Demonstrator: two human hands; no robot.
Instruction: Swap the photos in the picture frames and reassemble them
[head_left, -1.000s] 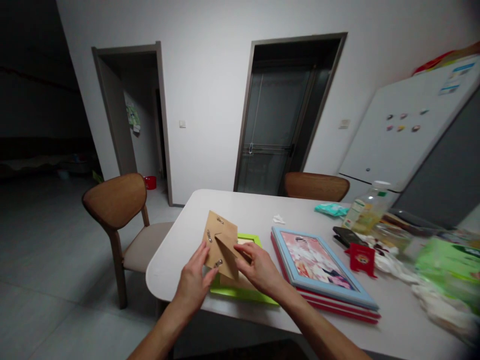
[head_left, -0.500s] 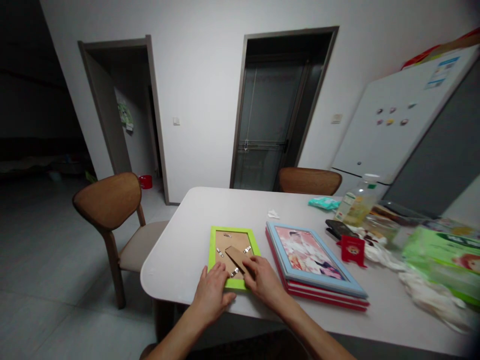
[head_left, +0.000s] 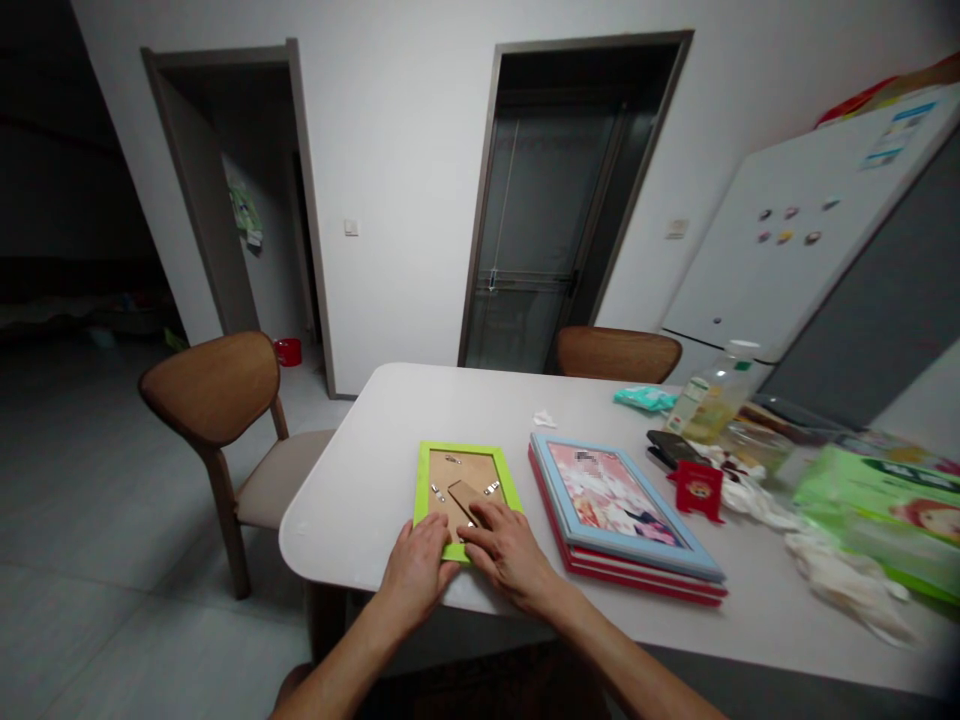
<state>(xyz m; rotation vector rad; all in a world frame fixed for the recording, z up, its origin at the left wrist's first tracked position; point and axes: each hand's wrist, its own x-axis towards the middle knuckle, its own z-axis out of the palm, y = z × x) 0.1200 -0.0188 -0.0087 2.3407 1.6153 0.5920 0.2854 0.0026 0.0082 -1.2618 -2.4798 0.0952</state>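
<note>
A green picture frame lies face down on the white table, its brown backing board upward. Metal clips and a hanger show on the board, with a folding stand in the middle. My left hand grips the frame's near left corner, fingers over the border, thumb at the near edge. Over the near right part is my right hand, fingers apart, touching the board and stand beside the lower clip, which is mostly covered.
Right of the green frame sits a stack of frames, a blue one on top and red ones below. Farther right are a phone, a red card stand, a bottle, crumpled tissues and a green tissue pack.
My right hand has shifted left, from the stand's side to above the lower clip, its fingers spreading out. My left hand stays on the corner. The view has tilted slightly.
</note>
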